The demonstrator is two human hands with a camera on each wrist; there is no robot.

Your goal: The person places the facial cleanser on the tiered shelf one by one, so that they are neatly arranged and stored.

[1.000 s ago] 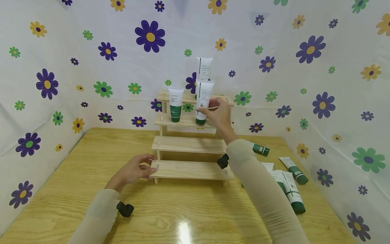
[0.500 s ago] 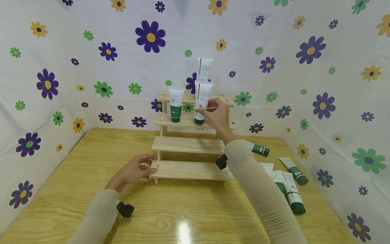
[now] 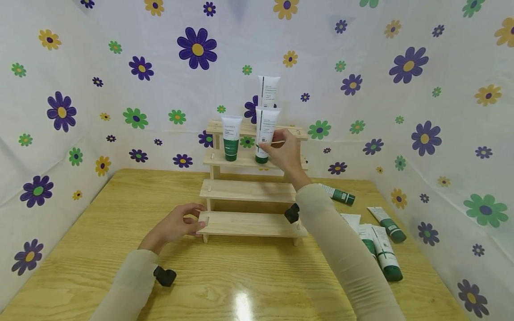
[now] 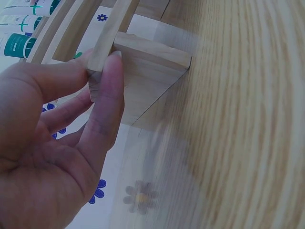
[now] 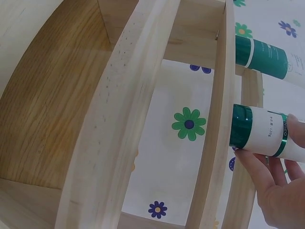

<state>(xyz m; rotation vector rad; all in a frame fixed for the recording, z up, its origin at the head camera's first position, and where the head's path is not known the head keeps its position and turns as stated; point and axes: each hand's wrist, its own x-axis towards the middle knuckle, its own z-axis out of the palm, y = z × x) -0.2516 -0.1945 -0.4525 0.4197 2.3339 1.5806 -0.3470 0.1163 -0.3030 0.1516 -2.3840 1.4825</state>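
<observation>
My right hand (image 3: 286,151) pinches a white squeeze tube (image 3: 267,129) with a green cap, upright on the second shelf from the top of a wooden tiered stand (image 3: 249,189). In the right wrist view its green cap (image 5: 241,126) is right at the shelf's edge. To its left on that shelf stands a white-and-green tube (image 3: 231,138). Behind, on the top shelf, another white tube (image 3: 269,89) is partly hidden by the held one. My left hand (image 3: 176,225) pinches the left end of the lowest shelf (image 4: 102,62) between thumb and fingers.
Several tubes lie on the wooden table (image 3: 249,276) to the right, including one white tube (image 3: 386,254), a white-and-green tube (image 3: 387,224) and another farther back (image 3: 339,195). My right sleeve (image 3: 341,249) covers part of this group. A flower-patterned cloth (image 3: 160,84) encloses the table's back and sides.
My right hand has shifted the tube slightly left along the second shelf from the top. The left hand has stayed on the lowest shelf.
</observation>
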